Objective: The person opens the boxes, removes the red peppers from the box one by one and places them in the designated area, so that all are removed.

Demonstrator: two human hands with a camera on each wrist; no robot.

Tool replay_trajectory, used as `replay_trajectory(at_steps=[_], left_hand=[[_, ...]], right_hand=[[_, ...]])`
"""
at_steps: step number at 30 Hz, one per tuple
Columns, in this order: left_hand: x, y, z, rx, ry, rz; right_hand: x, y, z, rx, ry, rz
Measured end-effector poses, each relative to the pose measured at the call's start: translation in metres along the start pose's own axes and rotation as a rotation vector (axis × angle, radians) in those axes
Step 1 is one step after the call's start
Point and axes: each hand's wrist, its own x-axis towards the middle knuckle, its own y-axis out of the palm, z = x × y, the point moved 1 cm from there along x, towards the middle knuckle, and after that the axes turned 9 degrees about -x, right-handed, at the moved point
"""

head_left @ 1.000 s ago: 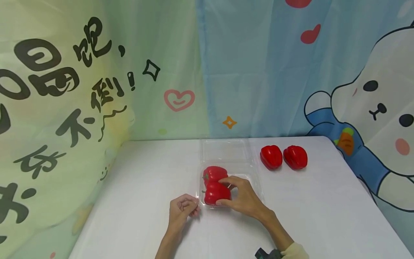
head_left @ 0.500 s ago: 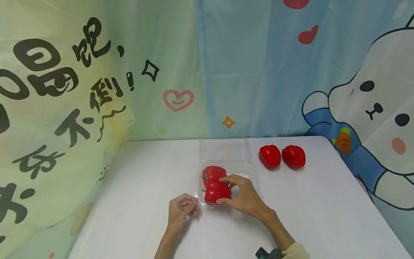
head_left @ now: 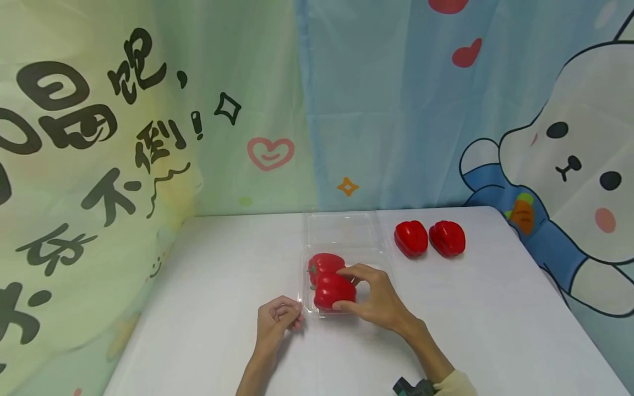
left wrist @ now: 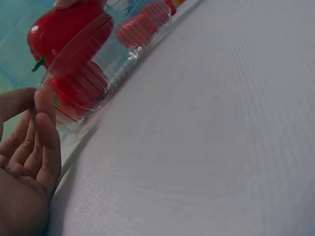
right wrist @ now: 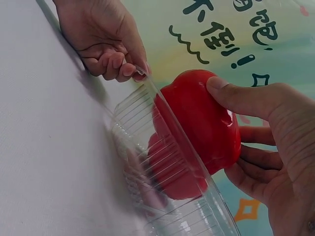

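Note:
My right hand (head_left: 373, 294) grips a red bell pepper (head_left: 333, 291) between thumb and fingers at the front left of a clear plastic clamshell box (head_left: 383, 267). In the left wrist view this pepper (left wrist: 69, 34) stands partly above the box's rim, its green stem showing. Behind it in the box lies a second red bell pepper (head_left: 324, 264), partly covered by the first in the head view. At the box's front left corner, my left hand (head_left: 278, 319) pinches the rim between thumb and forefinger, as the right wrist view shows.
The box's lid (head_left: 342, 228) lies folded back, away from me. Two more red bell peppers (head_left: 411, 239) sit side by side at the back right of the white table (head_left: 218, 264). A printed curtain (head_left: 247, 71) hangs behind the table's far edge.
The held bell pepper has risen slightly and shifted a little to the right with my right hand. My left hand stays at the box's corner. The head view has turned slightly.

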Motion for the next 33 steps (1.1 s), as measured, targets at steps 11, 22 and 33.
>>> replay_trajectory(at_steps=[11,22,33], left_hand=[[0.000,0.001,0.000,-0.002,-0.018,-0.023],[-0.002,0.001,-0.001,-0.005,-0.020,-0.026],[-0.001,0.001,-0.002,0.011,-0.012,-0.024]], right_hand=[[-0.004,-0.009,0.000,-0.001,0.017,-0.044],[-0.008,-0.018,-0.001,-0.024,0.001,-0.131],[-0.012,-0.029,-0.008,-0.060,0.043,-0.176]])
